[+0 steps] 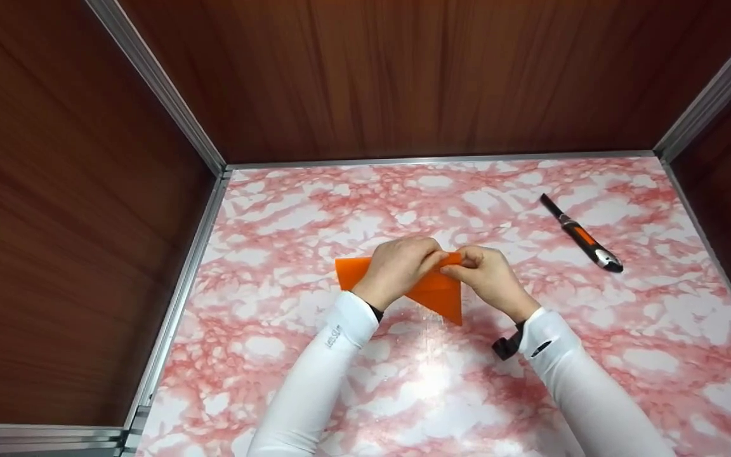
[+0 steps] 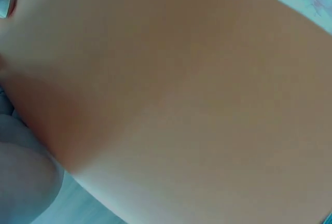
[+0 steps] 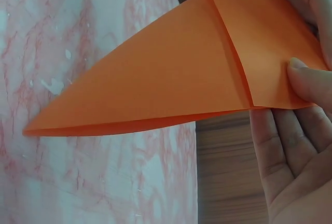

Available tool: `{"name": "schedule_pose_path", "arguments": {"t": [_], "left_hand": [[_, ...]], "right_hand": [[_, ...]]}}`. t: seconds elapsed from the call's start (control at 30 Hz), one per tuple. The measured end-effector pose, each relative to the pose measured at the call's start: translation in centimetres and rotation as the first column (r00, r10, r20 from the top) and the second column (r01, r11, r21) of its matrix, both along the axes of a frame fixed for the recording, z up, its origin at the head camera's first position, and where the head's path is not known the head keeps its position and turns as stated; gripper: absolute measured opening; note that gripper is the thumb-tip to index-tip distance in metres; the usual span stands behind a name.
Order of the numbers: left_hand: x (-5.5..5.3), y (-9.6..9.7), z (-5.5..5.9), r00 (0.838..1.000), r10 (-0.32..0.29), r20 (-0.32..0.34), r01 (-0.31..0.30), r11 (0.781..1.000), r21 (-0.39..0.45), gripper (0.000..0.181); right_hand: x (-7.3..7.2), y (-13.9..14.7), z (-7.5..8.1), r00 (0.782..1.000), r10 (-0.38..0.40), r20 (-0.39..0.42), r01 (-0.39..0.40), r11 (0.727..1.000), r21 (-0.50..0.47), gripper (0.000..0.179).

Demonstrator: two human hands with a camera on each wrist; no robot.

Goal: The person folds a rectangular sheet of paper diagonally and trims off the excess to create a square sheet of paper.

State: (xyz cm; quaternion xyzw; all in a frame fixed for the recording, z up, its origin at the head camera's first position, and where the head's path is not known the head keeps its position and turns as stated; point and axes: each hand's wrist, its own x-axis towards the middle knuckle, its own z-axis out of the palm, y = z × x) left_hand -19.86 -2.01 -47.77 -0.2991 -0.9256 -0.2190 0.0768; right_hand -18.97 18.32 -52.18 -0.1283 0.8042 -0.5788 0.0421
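Note:
A sheet of orange paper (image 1: pixel 438 293) is held up over the table, folded to a point at its near end. In the right wrist view a folded-over band runs across the paper (image 3: pixel 155 73). My right hand (image 1: pixel 493 279) pinches the right end of that band, thumb on top and fingers beneath. Close beside it, my left hand (image 1: pixel 402 265) pinches the upper folded edge, and a wide flap of paper sticks out to its left. Blurred paper (image 2: pixel 187 94) fills most of the left wrist view, hiding the left fingertips there.
A black utility knife (image 1: pixel 584 240) with an orange stripe and silver end lies at the right of the table. The pink-and-white marbled tabletop (image 1: pixel 289 216) is bordered by metal rails. Brown wood-look panels (image 1: pixel 378 76) stand at the back, left and right.

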Motion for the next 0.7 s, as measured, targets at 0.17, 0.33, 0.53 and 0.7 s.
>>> {"name": "schedule_pose_path", "arguments": {"t": [0.17, 0.33, 0.53, 0.7], "left_hand": [[-0.1, -0.8, 0.1, 0.999, -0.009, 0.037, 0.010, 1.000, -0.019, 0.024], [-0.1, -1.0, 0.2, 0.999, -0.006, 0.052, 0.008, 0.999, -0.040, 0.023], [-0.1, -1.0, 0.2, 1.000, -0.016, 0.004, 0.016, 0.999, -0.052, 0.022], [-0.2, -1.4, 0.2, 1.000, -0.022, 0.022, 0.023, 0.999, -0.027, 0.023]], "right_hand": [[0.0, 0.4, 0.1, 1.000, -0.018, 0.013, 0.018, 1.000, -0.005, 0.023], [0.1, 0.6, 0.2, 0.999, -0.032, 0.018, 0.032, 0.999, 0.002, 0.025], [0.0, 0.5, 0.1, 0.999, -0.029, 0.032, 0.030, 0.999, -0.022, 0.026], [-0.1, 0.8, 0.0, 0.999, -0.025, 0.033, 0.026, 0.999, -0.027, 0.026]]}}
